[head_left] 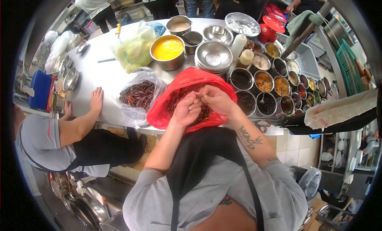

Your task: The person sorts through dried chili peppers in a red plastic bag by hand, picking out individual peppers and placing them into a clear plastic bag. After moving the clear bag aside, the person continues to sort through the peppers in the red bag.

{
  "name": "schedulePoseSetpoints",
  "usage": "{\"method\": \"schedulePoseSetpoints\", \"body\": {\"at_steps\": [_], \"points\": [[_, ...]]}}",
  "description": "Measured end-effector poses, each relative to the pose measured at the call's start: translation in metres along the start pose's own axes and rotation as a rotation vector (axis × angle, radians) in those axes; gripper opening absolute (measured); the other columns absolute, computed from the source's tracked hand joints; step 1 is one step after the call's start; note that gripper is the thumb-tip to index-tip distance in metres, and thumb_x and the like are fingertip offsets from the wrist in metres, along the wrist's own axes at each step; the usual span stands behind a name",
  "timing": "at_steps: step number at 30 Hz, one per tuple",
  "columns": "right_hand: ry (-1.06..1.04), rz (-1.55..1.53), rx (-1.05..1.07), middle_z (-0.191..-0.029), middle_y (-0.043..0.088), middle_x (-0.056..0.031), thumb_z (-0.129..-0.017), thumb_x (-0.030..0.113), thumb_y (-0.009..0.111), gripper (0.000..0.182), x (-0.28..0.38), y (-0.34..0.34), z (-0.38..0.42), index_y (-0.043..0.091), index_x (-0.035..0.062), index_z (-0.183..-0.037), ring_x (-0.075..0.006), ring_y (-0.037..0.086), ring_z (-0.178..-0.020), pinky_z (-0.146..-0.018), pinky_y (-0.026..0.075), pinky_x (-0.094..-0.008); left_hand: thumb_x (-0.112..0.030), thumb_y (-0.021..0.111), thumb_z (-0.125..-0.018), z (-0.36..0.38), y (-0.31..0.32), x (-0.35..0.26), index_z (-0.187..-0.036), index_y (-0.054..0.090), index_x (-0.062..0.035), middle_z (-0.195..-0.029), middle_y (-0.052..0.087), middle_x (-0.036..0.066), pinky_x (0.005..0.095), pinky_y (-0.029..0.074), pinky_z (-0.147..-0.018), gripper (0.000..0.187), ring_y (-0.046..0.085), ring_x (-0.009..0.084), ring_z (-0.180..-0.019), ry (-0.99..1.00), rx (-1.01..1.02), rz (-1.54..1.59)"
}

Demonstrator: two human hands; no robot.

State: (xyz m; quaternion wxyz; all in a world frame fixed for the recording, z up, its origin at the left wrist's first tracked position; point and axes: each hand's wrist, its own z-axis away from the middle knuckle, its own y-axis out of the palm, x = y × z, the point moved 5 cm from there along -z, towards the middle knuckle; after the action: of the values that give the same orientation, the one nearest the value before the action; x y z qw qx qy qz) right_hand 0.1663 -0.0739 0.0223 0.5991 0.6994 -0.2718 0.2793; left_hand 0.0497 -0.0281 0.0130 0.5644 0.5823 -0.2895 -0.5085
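Both hands meet over an open red plastic bag (159, 111) of dried red chillies (205, 113) at the table's near edge. My left hand (188, 108) is closed, its fingertips pinched together. Touching or almost touching it, my right hand (216, 99) pinches from the other side. Whatever is between the fingertips is too small to make out. Just left of the red bag, a clear plastic bag (159, 87) lies open with longer, darker whole dried chillies (138, 93) inside.
Behind the bags stand a pot of yellow liquid (168, 49), stacked steel bowls (215, 56) and a pale green plastic bag (135, 48). Several seasoning containers (264, 81) crowd the right. On the left, a co-worker's hand (96, 99) rests on the table (89, 74).
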Motion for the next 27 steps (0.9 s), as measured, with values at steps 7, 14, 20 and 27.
{"method": "schedulePoseSetpoints", "body": {"at_steps": [7, 14, 20, 27], "points": [[0.081, 0.725, -0.264, -0.084, 0.066, 0.0028, -0.092, 0.006, 0.067, 0.003, 0.02, 0.003, 0.0, 0.066, 0.0026, -0.093, -0.0054, 0.059, -0.08, -0.072, 0.048, -0.0248, -0.026, 0.056, -0.103, 0.004, 0.004, -0.017, -0.103, 0.063, -0.0057, -0.079, 0.054, -0.002, 0.0185, 0.031, -0.049, 0.022, 0.04, 0.0041, -0.058, 0.201, -0.19, -0.294], [0.075, 0.77, -0.333, -0.087, 0.066, 0.0009, -0.09, 0.001, 0.066, 0.003, 0.016, 0.01, -0.001, 0.065, 0.0012, -0.092, -0.0066, 0.059, -0.081, -0.076, 0.049, -0.0254, -0.022, 0.058, -0.102, 0.002, -0.004, -0.021, -0.1, 0.062, -0.0066, -0.081, 0.054, -0.003, 0.0189, 0.032, -0.05, 0.017, 0.041, 0.0038, -0.06, 0.3, -0.248, -0.504], [-0.049, 0.476, -0.256, -0.093, 0.065, -0.0026, -0.093, -0.004, 0.059, 0.007, 0.003, 0.006, -0.002, 0.06, 0.003, -0.093, -0.0103, 0.061, -0.09, -0.084, 0.049, -0.0261, -0.023, 0.05, -0.105, 0.0, -0.002, 0.003, -0.101, 0.06, -0.0053, -0.082, 0.051, 0.0, 0.0199, 0.034, -0.048, 0.021, 0.042, 0.0061, -0.058, 0.102, -0.175, 0.092], [-0.178, 0.518, -0.438, -0.091, 0.066, -0.0054, -0.097, -0.004, 0.055, 0.008, -0.003, 0.001, -0.002, 0.058, 0.0027, -0.094, -0.012, 0.063, -0.081, -0.076, 0.053, -0.0264, -0.023, 0.048, -0.106, -0.014, -0.004, 0.0, -0.099, 0.055, -0.0052, -0.08, 0.048, -0.001, 0.0192, 0.033, -0.049, 0.02, 0.039, 0.0057, -0.059, 0.191, -0.199, 0.01]]}}
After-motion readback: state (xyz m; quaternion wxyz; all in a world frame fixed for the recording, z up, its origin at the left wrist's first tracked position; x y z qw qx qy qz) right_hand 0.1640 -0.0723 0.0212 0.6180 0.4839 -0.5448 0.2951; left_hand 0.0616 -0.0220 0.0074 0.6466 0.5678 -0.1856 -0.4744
